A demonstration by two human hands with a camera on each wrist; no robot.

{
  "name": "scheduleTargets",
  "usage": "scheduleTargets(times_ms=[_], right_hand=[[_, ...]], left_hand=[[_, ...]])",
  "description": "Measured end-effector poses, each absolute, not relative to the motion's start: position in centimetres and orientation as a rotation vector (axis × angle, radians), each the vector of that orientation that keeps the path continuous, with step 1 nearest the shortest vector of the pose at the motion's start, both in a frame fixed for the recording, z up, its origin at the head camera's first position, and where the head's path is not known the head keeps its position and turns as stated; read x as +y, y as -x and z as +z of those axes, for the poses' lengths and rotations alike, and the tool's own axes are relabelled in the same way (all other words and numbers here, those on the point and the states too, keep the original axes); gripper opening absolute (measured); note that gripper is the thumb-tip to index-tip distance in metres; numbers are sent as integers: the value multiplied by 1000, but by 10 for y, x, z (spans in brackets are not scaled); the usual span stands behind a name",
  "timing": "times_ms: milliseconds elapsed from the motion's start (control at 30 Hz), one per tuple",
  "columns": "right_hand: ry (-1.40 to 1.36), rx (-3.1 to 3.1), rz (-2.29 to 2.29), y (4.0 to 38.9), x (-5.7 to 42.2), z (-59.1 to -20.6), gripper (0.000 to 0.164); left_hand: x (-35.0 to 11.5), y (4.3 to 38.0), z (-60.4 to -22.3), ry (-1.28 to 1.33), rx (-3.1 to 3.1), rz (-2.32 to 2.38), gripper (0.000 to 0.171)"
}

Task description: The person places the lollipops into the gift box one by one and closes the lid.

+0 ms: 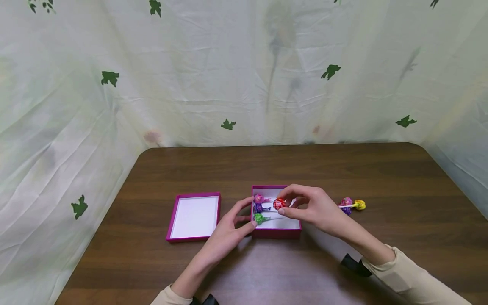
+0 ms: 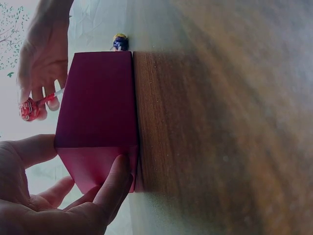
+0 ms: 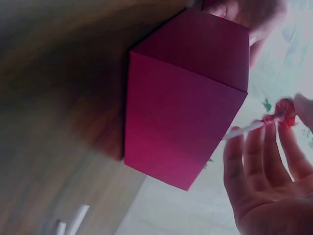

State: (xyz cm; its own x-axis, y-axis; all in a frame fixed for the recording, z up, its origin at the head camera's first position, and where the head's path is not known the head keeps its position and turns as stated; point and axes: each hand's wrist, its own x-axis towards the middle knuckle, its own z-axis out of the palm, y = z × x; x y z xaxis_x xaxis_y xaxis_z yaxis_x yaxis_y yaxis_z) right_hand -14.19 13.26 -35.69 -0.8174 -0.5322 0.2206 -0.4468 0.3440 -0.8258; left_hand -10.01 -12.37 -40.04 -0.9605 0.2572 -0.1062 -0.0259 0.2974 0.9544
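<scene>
A magenta box [image 1: 276, 234] with a white inside stands on the table. In it lie a pink lollipop [image 1: 259, 198], a purple lollipop [image 1: 259, 208] and a green lollipop [image 1: 260, 218], heads toward the left wall. My left hand [image 1: 231, 228] holds the box's left side, thumb and fingers spread along it, as the left wrist view [image 2: 93, 196] also shows. Above the open box, my right hand [image 1: 310, 206] pinches a red lollipop [image 1: 279, 204] by its head. In the right wrist view, its white stick [image 3: 244, 130] slants down toward the box rim.
Left of the box lies the magenta lid [image 1: 194, 217], white inside facing up. Right of the box are more lollipops: yellow [image 1: 359, 205], pink [image 1: 346, 202] and purple [image 1: 346, 210]. A pale curtain [image 1: 244, 76] with green leaf shapes hangs behind the wooden table [image 1: 213, 169].
</scene>
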Motion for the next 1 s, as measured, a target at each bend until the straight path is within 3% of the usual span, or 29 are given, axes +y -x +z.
scheduleTargets(times_ms=[1000], right_hand=[[1014,2417,-929,165,90,-362,12]], left_hand=[[-125,100,-400,-248,2300,1744,59]])
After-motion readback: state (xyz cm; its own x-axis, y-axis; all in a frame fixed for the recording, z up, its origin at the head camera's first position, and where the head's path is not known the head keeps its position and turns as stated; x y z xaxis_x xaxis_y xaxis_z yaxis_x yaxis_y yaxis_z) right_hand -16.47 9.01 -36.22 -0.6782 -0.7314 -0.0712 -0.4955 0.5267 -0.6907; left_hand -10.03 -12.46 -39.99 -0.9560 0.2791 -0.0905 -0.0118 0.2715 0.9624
